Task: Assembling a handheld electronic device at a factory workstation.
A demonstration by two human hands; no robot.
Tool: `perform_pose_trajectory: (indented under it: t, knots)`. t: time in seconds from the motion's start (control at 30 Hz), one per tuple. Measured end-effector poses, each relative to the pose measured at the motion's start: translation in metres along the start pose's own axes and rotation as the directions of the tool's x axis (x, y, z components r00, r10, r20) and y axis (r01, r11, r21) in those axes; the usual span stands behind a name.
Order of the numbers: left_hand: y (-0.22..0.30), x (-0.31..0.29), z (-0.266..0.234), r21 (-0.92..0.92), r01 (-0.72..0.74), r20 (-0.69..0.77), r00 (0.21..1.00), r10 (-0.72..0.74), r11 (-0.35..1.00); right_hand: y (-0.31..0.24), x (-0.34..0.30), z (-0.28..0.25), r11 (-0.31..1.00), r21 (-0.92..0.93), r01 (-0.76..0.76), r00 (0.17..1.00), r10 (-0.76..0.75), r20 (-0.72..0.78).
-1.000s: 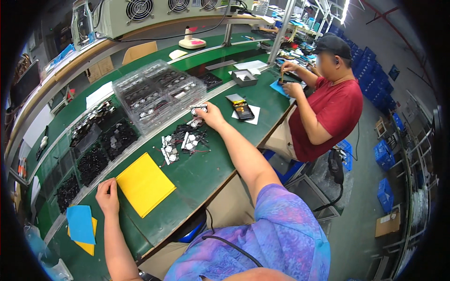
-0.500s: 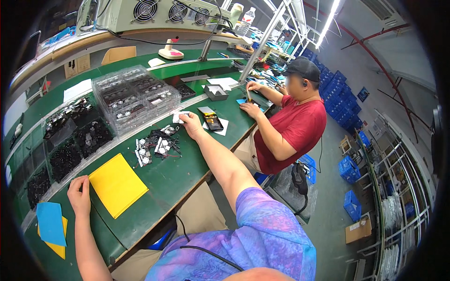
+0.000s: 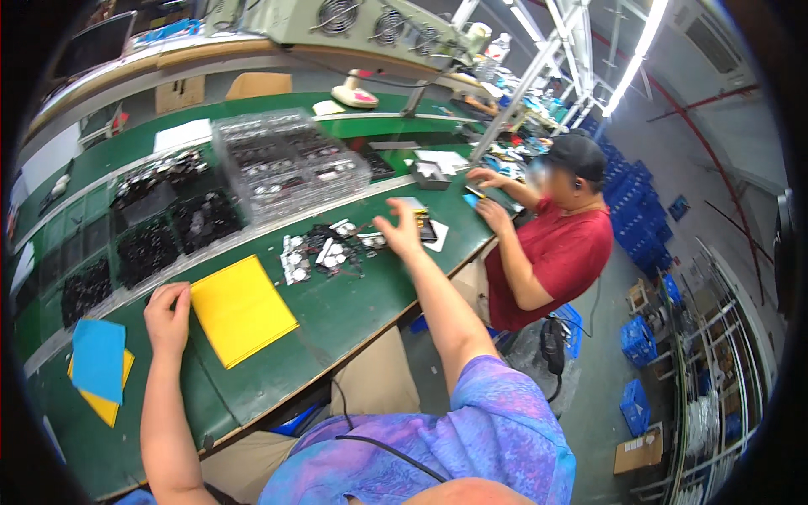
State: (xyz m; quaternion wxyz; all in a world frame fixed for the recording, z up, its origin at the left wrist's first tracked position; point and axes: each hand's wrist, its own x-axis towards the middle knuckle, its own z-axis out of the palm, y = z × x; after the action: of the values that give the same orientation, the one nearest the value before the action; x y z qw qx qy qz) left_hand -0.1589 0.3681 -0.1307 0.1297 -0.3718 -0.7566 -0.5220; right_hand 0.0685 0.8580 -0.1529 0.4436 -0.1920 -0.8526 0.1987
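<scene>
Through the head camera I see a loose cluster of small white-and-black electronic parts [image 3: 334,254] with thin wires, lying on the green surface [image 3: 337,313] just right of a square yellow sheet [image 3: 244,311]. I have the right hand [image 3: 404,229] farther right of the yellow sheet, past the cluster; its fingers are spread apart, and I see nothing held between them. Partly behind that hand is a black device [image 3: 428,227]; I cannot tell whether they touch. The left hand [image 3: 168,318] is at the yellow sheet's left corner, thumb and forefinger curled close together; I cannot tell whether they grip it. Left of the yellow sheet, a blue sheet [image 3: 98,360] overlaps a smaller yellow piece [image 3: 107,411]. Beyond the yellow sheet are heaps of small black parts [image 3: 147,252] and, to their right, stacked clear plastic trays [image 3: 320,194]. Well right of the yellow sheet, a co-worker [image 3: 555,261] in a red shirt and black cap sits with both hands raised over the surface.
</scene>
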Motion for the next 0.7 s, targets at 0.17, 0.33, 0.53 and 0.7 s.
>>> perform_pose_trajectory:
  t: [0.17,0.33,0.53,0.7]
  knots:
    - [0.001,0.002,0.009,0.024,-0.021,-0.023,1.0,0.021,1.0,-0.108,0.012,0.02,0.981,0.134,0.139,0.99,-0.138,-0.019]
    - [0.0,-0.001,0.011,0.053,-0.053,-0.025,0.998,0.055,0.997,-0.194,0.007,0.081,0.835,0.356,0.42,0.861,-0.491,0.134]
    - [0.005,0.003,0.004,0.096,-0.051,-0.06,0.997,0.057,0.994,-0.257,-0.015,0.11,0.667,0.424,0.613,0.595,-0.742,0.308]
    - [-0.002,0.004,0.001,0.096,-0.003,-0.061,0.998,0.009,0.995,-0.244,-0.045,0.126,0.68,0.418,0.602,0.529,-0.732,0.429]
